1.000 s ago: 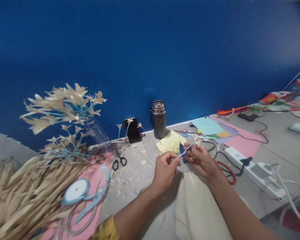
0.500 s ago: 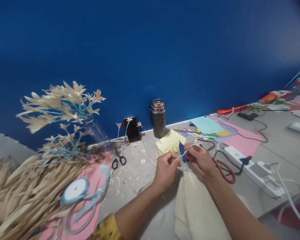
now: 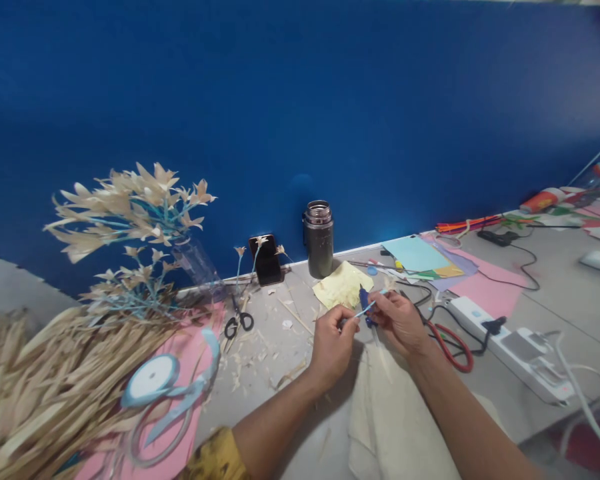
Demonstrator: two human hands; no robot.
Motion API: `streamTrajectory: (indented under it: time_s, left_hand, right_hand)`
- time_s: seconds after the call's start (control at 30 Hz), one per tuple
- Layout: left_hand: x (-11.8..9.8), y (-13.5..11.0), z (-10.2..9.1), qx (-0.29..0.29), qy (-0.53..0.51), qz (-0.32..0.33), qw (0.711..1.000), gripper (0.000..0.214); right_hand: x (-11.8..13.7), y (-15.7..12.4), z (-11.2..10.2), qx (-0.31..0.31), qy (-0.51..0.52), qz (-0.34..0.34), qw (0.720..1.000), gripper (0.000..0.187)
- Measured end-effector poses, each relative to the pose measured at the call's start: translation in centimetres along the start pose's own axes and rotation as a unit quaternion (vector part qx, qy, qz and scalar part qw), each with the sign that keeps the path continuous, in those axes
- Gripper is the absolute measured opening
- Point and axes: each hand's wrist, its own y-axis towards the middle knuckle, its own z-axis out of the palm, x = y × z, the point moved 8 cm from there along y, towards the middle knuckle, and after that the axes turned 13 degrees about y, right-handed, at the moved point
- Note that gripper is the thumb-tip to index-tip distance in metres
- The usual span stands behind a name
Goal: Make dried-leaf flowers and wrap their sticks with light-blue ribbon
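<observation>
Pinched between my two hands is a thin light-blue stem [image 3: 364,311], slanting up to the right. My left hand [image 3: 333,343] grips its lower end with thumb and curled fingers. The upper part sits between the thumb and fingers of my right hand [image 3: 401,325]. Just behind the stem lies a blue glue gun [image 3: 363,297], partly hidden by my right hand, beside a crumpled yellow paper [image 3: 341,283]. Under my right forearm a beige cloth [image 3: 400,420] is spread. To the left, pale flowers [image 3: 145,200] on light-blue stems stand in a clear bottle [image 3: 197,267].
Dried husks [image 3: 40,393] and a light-blue tape roll [image 3: 153,379] lie at left. Black scissors [image 3: 239,325], a phone [image 3: 267,270] and a dark flask [image 3: 320,247] are near the wall. A power strip [image 3: 500,343] with cables and coloured paper [image 3: 413,255] sit right.
The whole view has shifted slightly. Both hands keep their hold on the stem, with only a slight movement of the right fingers.
</observation>
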Motion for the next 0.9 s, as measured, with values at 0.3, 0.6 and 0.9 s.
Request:
streamTrajectory:
  time_s: [0.3, 0.6, 0.9]
  left_hand:
    - [0.7, -0.1, 1.4, 0.047, -0.053, -0.018, 0.997, 0.016]
    - [1.2, -0.5, 0.7, -0.014, 0.016, 0.01, 1.0, 0.016]
    - [3.2, -0.6, 4.0, 0.139, -0.202, -0.139, 0.959, 0.028]
  right_hand:
    - [0.5, 0.3, -0.3, 0.001, -0.007, -0.015, 1.0, 0.031]
    - [-1.0, -0.1, 0.0, 0.003, -0.034, 0.018, 0.999, 0.037]
    - [-0.2, 0.4, -0.5, 0.011, -0.033, -0.005, 0.999, 0.033]
